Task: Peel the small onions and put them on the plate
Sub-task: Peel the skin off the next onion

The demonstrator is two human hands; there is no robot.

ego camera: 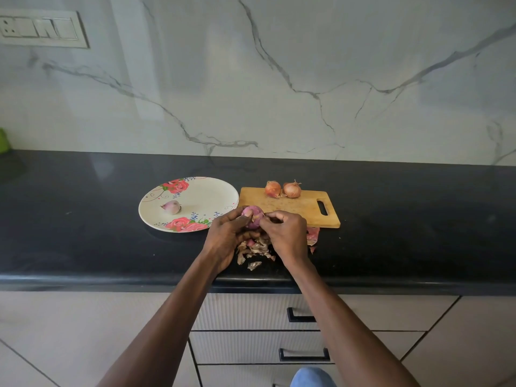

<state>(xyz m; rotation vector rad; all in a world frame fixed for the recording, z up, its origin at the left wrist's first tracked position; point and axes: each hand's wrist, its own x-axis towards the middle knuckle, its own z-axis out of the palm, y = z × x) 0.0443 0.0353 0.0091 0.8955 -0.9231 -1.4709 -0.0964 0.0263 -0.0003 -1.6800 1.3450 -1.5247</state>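
My left hand (227,233) grips a pink, mostly peeled small onion (252,216) just above the counter, between the plate and the board. My right hand (284,233) pinches a bit of skin at the onion's right side. One peeled onion (171,207) lies on the floral plate (208,191) to the left. Two unpeeled brown onions (273,189) (292,189) sit at the far edge of the wooden cutting board (304,208).
A heap of dry onion skins (255,251) lies on the black counter (83,233) under my hands, with more skins (312,236) by the board's near edge. Drawers with black handles (301,317) are below the counter edge. A green object (4,141) stands far left.
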